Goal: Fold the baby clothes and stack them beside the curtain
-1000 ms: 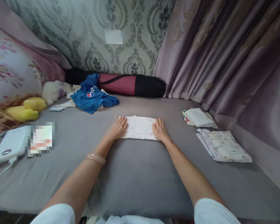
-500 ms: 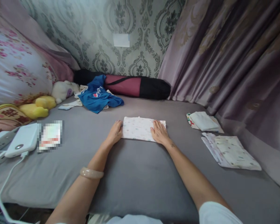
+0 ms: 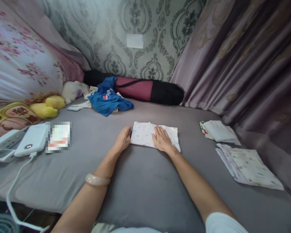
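Observation:
A white folded cloth point(image 3: 142, 133) with a small faint print lies flat on the grey bed sheet point(image 3: 145, 181). At its left edge is my left hand point(image 3: 123, 138), fingers together and closed on that edge; the thumb is mostly hidden. My right hand point(image 3: 162, 139) lies flat on top of the cloth, right of its middle, with the fingers stretched out. The right end of the cloth shows beyond my right hand, and its lower right corner is slightly uneven.
Folded printed clothes point(image 3: 253, 166) and a smaller folded pile point(image 3: 219, 131) lie at right. A blue T-shirt point(image 3: 109, 100) sits crumpled at the back, before a maroon-black long bag point(image 3: 135, 89). At left are a white power bank point(image 3: 32, 139), a power strip point(image 3: 6, 142) and plush toys point(image 3: 48, 106).
My right hand has slid left over the cloth, from near its right end toward its middle. My left hand stays at the left edge. The whole view has shifted slightly.

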`<state>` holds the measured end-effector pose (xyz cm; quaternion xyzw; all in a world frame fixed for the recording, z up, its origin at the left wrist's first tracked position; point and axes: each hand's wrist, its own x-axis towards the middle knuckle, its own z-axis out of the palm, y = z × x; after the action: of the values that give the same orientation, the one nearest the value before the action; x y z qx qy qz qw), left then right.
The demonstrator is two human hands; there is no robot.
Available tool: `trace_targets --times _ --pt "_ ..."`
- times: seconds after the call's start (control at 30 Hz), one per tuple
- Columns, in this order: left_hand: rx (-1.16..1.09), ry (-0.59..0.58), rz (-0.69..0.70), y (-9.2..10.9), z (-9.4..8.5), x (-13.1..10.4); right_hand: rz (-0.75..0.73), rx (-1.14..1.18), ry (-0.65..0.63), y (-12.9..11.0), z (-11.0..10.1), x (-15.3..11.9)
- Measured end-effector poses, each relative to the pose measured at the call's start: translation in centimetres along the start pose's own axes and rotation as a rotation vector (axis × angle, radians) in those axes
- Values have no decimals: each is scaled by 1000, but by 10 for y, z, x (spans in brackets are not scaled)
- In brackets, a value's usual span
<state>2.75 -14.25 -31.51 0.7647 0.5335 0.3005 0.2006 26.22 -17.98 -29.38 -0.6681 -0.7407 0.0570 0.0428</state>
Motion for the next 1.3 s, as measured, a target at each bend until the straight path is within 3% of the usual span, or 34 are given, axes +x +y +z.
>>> trace_targets --times 0.1,0.23,0.4,0.53,0.67,0.83,0.9,0.97,1.03,1.2,1.3 --pt "2 4 -12 2 0 0 39 15 -8 -11 -7 5" --pt "-11 24 -23 2 0 1 -80 22 149 -37 -7 9" --pt "-23 38 -31 0 1 0 -108 53 6 -54 0 14" --pt "-35 44 -39 0 2 1 -135 54 139 -66 0 22" --pt "-53 64 -62 1 1 1 -154 79 65 -80 4 29" --pt "-77 71 -82 4 -3 1 -166 93 159 -99 10 33" --pt "-79 82 -83 3 -4 0 -189 111 115 -103 12 35" --pt "-71 93 -83 3 -5 0 -208 144 42 -102 10 35" --pt "-56 99 -53 3 -5 0 -202 168 58 -94 4 33" --pt "60 53 199 13 4 -4 24 73 318 -56 -8 13" --pt "200 -113 244 20 11 -8 145 67 177 -35 -4 6"
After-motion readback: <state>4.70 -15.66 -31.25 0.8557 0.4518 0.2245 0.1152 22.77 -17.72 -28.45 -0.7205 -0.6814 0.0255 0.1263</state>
